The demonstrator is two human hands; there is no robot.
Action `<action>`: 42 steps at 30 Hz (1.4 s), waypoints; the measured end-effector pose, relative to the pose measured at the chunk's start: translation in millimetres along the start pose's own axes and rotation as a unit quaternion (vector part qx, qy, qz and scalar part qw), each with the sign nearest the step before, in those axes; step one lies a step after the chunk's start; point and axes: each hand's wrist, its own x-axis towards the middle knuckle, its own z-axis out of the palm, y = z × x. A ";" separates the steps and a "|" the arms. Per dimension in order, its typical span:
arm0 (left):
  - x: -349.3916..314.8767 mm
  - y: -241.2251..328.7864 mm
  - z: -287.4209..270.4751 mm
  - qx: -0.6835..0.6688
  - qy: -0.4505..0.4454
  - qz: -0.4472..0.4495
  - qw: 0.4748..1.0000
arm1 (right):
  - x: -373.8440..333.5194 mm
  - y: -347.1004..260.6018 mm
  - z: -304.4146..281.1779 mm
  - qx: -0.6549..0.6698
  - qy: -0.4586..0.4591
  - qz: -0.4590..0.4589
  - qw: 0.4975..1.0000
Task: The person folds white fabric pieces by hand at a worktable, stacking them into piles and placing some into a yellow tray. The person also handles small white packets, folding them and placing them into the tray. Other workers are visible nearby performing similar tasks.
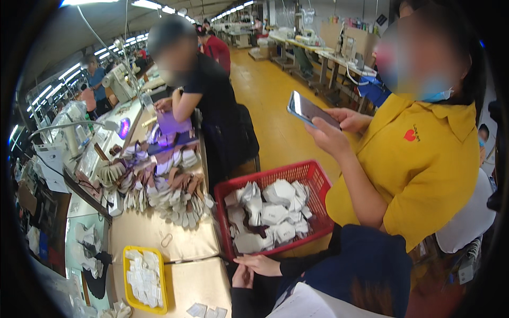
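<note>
My left hand [243, 276] and my right hand [260, 265] meet in front of the red basket, their dark sleeves low in the view. The right hand's fingers stretch across toward the left hand's fingertips. The left fingers are curled, and whatever they may hold is hidden. Just beyond the hands stands a red plastic basket [317, 183] filled with bundles of white, shaped pieces [274, 214]. To the left, a yellow basket [164, 283] on the worktable [191, 281] contains stacked white pieces [143, 278]. A few small pale pieces [207, 311] lie near the table's front edge.
Brown and whitish cut pieces [164, 185] are heaped farther up the table, by a glowing purple lamp [124, 127]. A dark-shirted person [214, 100] leans over the table. At right, a yellow-shirted person [413, 169] holds a phone [312, 110]. Sewing tables line the yellow floor [260, 90].
</note>
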 end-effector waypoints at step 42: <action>-5.8 6.5 11.5 -0.064 0.044 0.008 0.997 | 53.5 39.2 -33.7 0.155 -0.174 0.044 0.972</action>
